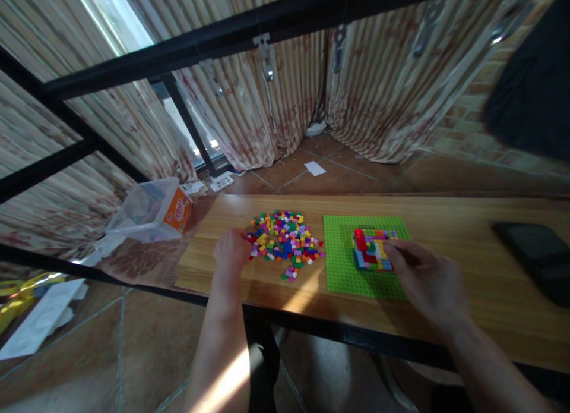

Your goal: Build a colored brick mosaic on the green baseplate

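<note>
A green studded baseplate lies on the wooden table. On it stands a low, multicoloured block of toy building bricks, with a red brick raised at its upper left corner. My right hand reaches over the block's right side, thumb and forefinger pinched together at its top; what is between them, if anything, is too small to make out. To the left of the baseplate spreads a pile of small loose bricks in many colours. At the pile's left edge is my left hand, its fingers curled closed and their tips partly hidden.
A clear plastic box with an orange label stands beyond the table's left end. At the table's right lies a dark flat device. Curtains and a black metal frame rise behind the table.
</note>
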The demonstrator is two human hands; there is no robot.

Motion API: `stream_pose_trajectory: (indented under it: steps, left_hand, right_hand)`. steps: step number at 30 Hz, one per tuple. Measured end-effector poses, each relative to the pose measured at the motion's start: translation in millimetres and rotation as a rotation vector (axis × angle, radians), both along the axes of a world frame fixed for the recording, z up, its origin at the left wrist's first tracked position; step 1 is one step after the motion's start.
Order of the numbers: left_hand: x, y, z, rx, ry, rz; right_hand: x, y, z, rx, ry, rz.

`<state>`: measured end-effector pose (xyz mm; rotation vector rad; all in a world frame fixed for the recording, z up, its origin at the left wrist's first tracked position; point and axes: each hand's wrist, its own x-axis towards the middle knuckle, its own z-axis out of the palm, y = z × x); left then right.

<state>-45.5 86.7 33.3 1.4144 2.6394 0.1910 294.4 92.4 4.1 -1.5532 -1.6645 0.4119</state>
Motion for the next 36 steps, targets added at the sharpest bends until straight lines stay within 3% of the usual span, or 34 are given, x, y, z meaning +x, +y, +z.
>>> stream_pose_trajectory:
  steps: [15, 22, 25, 29, 33, 36]
  left_hand:
    - [2, 11, -0.1, -0.106, 0.022, -0.036]
    - [3, 19, 7.4, 0.126, -0.067, -0.023]
    - [22, 24, 6.4, 0.321, -0.315, -0.109]
    - [80, 23, 1.4, 0.475, -0.919, -0.254]
    - [141, 14, -5.4, 0.369, -1.466, -0.293]
    - [168, 11, -8.1, 0.289, -1.697, -0.312]
  right_hand:
    - [12, 7, 5.0, 0.067, 0.057, -0.049]
    - [24, 11, 7.8, 0.078, 0.134, -0.150]
    - [22, 10, 6.5, 0.071, 0.163, -0.131]
    - [14, 4, 7.3, 0.064, 0.226, 0.003]
    - [7, -5, 14.4, 0.037, 0.207, 0.300]
    - [5, -8, 19.0, 0.025, 0.158, 0.462]
